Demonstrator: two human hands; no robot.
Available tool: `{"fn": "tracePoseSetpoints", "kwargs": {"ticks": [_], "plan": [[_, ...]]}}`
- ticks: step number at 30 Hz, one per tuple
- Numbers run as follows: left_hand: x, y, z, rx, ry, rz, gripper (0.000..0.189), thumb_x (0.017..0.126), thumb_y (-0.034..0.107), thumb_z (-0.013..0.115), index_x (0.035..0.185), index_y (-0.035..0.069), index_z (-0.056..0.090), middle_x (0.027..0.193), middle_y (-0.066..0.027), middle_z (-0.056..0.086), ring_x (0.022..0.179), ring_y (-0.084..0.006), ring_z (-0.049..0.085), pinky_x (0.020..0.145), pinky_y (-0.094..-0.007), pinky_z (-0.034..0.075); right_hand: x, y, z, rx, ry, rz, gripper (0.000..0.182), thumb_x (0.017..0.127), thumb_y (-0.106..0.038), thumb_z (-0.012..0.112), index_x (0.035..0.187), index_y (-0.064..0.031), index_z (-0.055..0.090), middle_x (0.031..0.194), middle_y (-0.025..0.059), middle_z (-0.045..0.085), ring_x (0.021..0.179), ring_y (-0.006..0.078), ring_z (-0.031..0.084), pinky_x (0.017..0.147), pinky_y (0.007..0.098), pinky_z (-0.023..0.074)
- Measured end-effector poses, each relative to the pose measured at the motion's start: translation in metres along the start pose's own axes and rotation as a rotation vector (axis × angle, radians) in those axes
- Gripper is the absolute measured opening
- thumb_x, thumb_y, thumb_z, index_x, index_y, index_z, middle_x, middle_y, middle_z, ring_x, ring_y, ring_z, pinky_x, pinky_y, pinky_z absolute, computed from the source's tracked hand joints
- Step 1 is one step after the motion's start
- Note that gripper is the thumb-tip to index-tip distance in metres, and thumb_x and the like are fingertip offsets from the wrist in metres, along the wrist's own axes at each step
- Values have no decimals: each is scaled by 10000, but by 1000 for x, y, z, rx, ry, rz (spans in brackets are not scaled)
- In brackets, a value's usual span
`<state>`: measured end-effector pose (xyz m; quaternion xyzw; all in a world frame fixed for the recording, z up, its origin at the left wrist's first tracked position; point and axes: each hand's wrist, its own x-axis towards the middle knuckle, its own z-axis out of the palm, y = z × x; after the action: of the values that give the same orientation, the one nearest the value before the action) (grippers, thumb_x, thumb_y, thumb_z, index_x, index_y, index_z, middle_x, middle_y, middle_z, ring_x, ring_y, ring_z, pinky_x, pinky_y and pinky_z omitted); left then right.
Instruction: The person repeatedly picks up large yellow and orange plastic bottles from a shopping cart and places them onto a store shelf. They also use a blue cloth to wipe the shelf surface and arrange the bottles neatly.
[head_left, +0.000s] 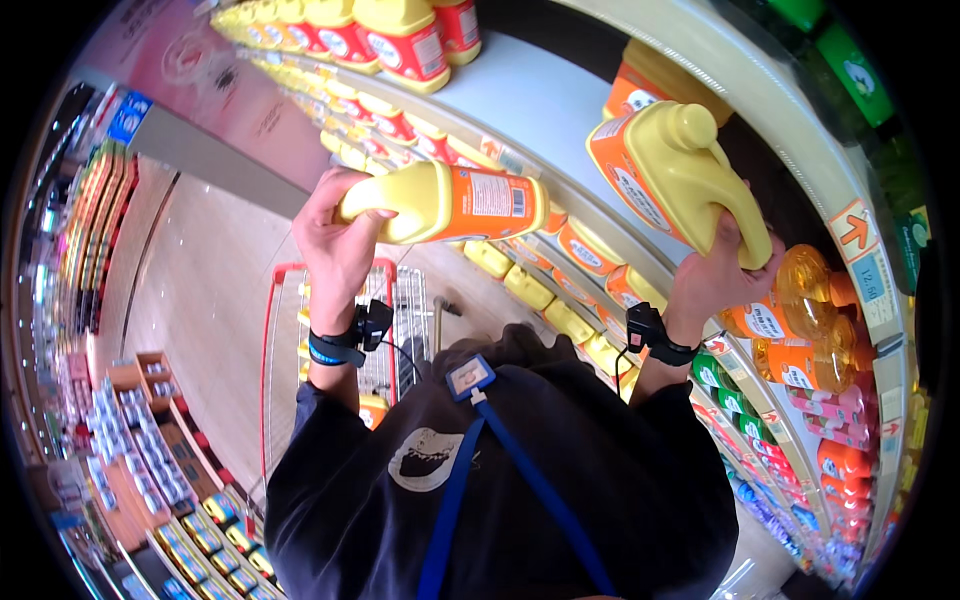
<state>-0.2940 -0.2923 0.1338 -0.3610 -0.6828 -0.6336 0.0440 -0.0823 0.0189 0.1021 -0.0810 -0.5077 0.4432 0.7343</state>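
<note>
In my left hand is a yellow plastic jug with an orange label, gripped near its handle and lying almost sideways. My right hand grips the handle of a second yellow jug, whose cap points up the picture; it is over the grey shelf or at its edge. The two jugs are apart. Behind the right one stands another jug with an orange label. Each wrist wears a strap with a small black device.
A wire shopping cart with a red handle holds some yellow containers to the left of my body. Red-labelled yellow jugs line the upper shelf. Clear bottles of amber liquid stand at right. Lower shelves hold more jugs. Display stands are at left.
</note>
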Motion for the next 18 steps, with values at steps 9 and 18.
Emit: {"fn": "tracePoseSetpoints", "kwargs": {"ticks": [9,18], "plan": [[86,3,35,237,-180,434,312,689,49,892,979,7,783,888,-85,753,827,-225,671,782,-339,517,27,19,24,-413,-38,239,325,858,33,851,1112,35,649,1071,128,762,1000,160,714,936,305,565],[128,13,84,191,-360,740,328,702,128,897,1006,38,815,939,-76,782,847,-238,690,796,-355,511,57,51,48,-615,-152,24,494,872,-81,851,1300,38,635,1279,127,673,1204,232,606,1088,370,455]]}}
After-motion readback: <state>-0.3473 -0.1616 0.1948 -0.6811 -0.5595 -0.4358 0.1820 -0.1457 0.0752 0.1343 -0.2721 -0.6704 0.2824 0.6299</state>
